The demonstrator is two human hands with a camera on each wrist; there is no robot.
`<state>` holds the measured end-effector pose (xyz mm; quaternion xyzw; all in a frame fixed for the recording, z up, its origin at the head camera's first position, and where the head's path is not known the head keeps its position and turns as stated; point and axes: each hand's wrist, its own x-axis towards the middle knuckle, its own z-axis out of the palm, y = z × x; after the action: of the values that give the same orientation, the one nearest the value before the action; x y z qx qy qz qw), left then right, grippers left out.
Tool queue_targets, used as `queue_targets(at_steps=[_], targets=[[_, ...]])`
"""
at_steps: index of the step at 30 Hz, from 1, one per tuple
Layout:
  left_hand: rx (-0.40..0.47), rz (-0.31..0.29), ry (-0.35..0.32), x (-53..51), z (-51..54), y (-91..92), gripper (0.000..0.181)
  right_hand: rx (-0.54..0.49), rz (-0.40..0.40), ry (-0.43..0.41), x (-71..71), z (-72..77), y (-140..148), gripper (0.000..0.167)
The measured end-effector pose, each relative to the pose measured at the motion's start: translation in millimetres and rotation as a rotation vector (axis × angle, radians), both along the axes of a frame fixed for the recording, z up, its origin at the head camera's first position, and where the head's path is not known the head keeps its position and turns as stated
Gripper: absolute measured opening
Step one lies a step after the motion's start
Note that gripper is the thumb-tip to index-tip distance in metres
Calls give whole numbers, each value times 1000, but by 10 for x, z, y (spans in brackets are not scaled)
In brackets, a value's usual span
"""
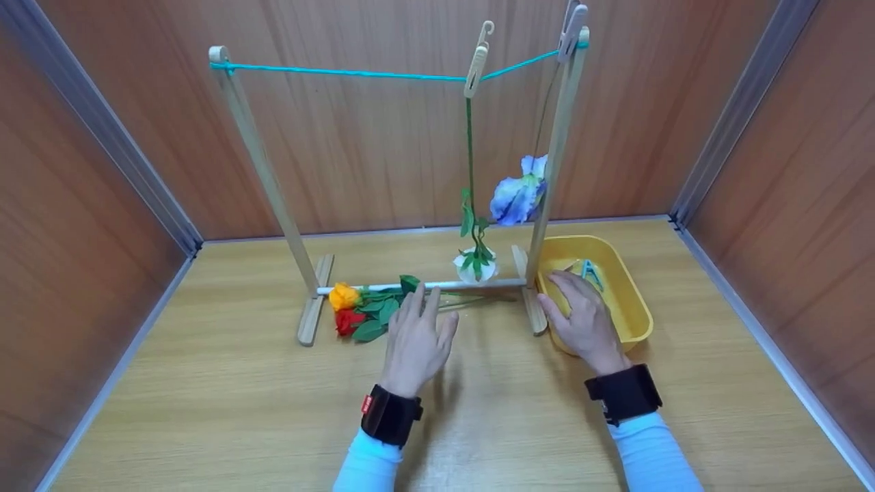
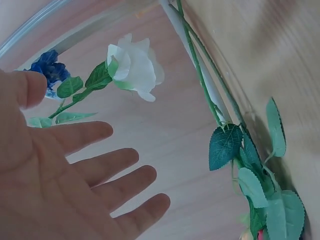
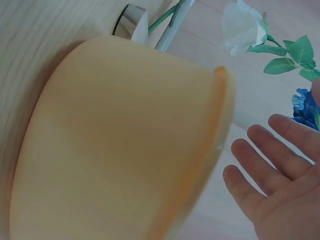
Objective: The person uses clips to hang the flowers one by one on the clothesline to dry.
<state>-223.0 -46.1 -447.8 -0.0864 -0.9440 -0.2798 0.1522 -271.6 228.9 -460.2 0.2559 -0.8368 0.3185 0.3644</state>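
Note:
My left hand (image 1: pixel 418 345) hovers with spread fingers just in front of two flowers lying by the rack's bottom bar, an orange-yellow rose (image 1: pixel 344 297) and a red rose (image 1: pixel 348 321). In the left wrist view its palm is bare, and the roses' green leaves (image 2: pixel 285 215) appear at right. Over the near left rim of the yellow basin (image 1: pixel 632 311) is my right hand (image 1: pixel 582 318), fingers extended and holding nothing. A white rose (image 1: pixel 476 265) hangs head down from the cord by a pale clothespin (image 1: pixel 476 68). Beside the right post a blue-purple flower (image 1: pixel 517 198) hangs likewise from another clothespin (image 1: pixel 572 31).
The wooden rack has a left post (image 1: pixel 266 171), a right post (image 1: pixel 559 143) and a turquoise cord (image 1: pixel 348 72) strung between them. A blue clothespin (image 1: pixel 591 273) lies inside the basin. Wood-grain panels (image 1: pixel 383 150) enclose the tabletop at the back and both sides.

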Motion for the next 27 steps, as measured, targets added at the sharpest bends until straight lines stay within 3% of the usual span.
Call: queue_targets(at_steps=[5, 14, 17, 23, 27], targets=[[-51, -1, -62, -23, -25, 62, 61, 10, -1, -29, -26, -21, 12, 38], [-112, -56, -86, 19, -79, 319, 63, 28, -48, -121, -21, -30, 121, 36], [-120, -97, -59, 20, -84, 436, 62, 32, -78, -218, -19, 17, 194, 36], [-156, -161, -2, -15, -114, 661, 57, 58, -118, -498, -57, 158, 390, 44], [-179, -199, -58, -68, -123, 793, 57, 106, -130, -587, -93, 255, 513, 46]])
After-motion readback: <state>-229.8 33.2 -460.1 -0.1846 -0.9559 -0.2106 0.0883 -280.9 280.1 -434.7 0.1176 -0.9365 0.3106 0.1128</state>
